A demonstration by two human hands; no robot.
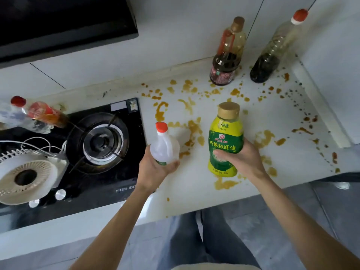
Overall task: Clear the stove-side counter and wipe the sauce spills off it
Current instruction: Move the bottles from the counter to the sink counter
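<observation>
My left hand (153, 169) grips a white plastic bottle (165, 144) with an orange-red cap, held above the counter's left part beside the stove. My right hand (241, 155) grips a yellow-green oyster sauce bottle (226, 141) with a gold cap. The white counter (292, 168) is spattered with orange-brown sauce spills (190, 129) across most of its surface. At the back stand a dark sauce bottle (227, 61) with a gold cap and a tall, nearly empty bottle (272, 51) with a red cap.
A black gas stove (103, 141) sits to the left. On it lie a small white fan (25, 176) with its cord and two tipped bottles (37, 115). A black range hood (64, 22) hangs above. The counter's front edge runs near my legs.
</observation>
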